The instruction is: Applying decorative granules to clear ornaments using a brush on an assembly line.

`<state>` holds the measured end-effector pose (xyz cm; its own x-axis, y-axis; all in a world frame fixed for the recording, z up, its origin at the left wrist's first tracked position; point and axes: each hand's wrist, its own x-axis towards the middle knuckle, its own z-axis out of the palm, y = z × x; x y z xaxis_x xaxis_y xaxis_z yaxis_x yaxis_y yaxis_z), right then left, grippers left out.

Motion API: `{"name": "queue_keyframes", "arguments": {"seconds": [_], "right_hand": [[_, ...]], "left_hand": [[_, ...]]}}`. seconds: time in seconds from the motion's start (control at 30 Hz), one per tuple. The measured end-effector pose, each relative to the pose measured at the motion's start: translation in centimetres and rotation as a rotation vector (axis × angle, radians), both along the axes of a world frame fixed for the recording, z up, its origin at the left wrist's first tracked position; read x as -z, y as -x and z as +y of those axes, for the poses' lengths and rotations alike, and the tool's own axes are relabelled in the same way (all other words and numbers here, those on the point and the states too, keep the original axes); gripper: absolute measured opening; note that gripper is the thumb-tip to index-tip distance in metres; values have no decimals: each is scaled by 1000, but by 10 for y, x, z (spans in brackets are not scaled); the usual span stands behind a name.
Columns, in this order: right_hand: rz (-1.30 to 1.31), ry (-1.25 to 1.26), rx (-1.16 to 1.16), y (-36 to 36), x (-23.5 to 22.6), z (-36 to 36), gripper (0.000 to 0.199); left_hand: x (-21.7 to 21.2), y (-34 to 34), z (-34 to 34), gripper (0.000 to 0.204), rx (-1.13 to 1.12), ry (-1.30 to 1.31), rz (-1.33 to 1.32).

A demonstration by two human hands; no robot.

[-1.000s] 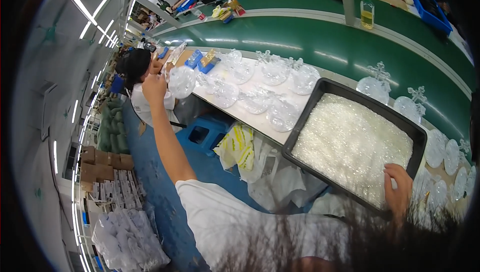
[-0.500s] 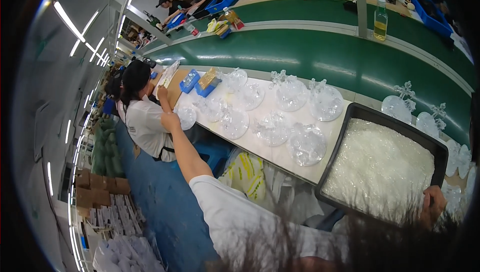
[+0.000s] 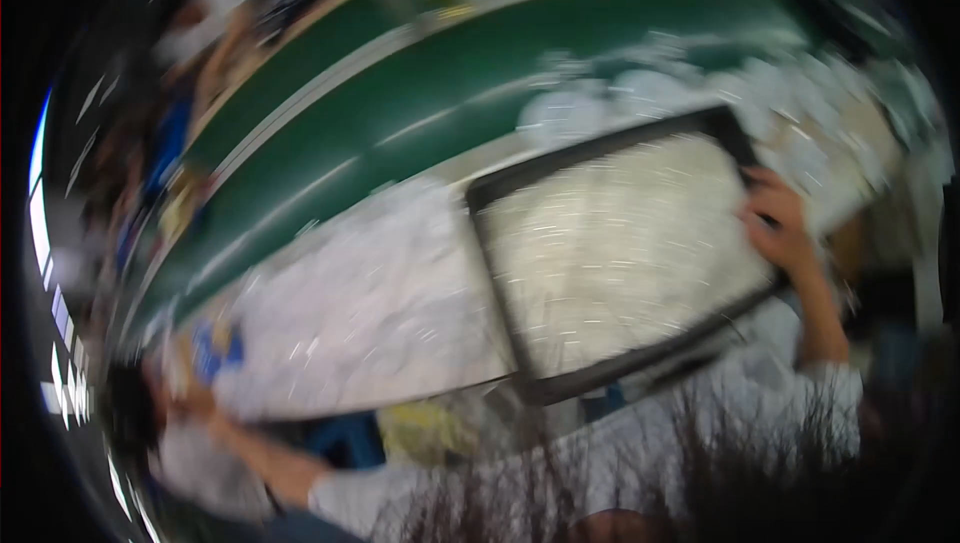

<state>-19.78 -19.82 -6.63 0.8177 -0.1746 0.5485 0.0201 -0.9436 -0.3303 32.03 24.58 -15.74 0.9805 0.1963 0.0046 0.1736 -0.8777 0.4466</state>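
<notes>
One full tray (image 3: 548, 386) sat on one worktop (image 3: 488, 348).
Pale grains (image 3: 620, 243) filled it; its front corner overhung the worktop's front edge. Two clear discs (image 3: 562, 119) stood behind it. The right hand (image 3: 780, 221) curled at its right rim, grip unclear; the left hand (image 3: 192, 403), near the worktop's front left corner, was too blurred to tell.
</notes>
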Motion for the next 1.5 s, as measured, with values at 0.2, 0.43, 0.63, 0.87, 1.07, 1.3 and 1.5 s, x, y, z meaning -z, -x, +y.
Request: {"name": "queue_keyframes", "arguments": {"seconds": [0.2,0.43,0.63,0.87,1.07,1.3,1.5], "right_hand": [[-227,-235,166,28,-24,-4,17],[-109,-546,681,107,-25,-18,9],[338,-333,837,128,42,-44,23],[422,-508,764,138,59,-60,24],[112,-727,443,165,49,-79,20],[-530,-902,189,199,99,-103,7],[-919,-750,322,194,95,-158,3]], "left_hand": [[-15,129,-233,24,666,-5,118],[-114,231,-231,21,972,-148,40],[-202,287,-203,20,1087,-281,-91],[-269,343,-267,19,1278,-421,-287],[-290,378,-411,23,1591,-281,-571],[-236,541,-795,37,2160,69,-377],[-142,617,-1031,82,1992,21,-466]]}}
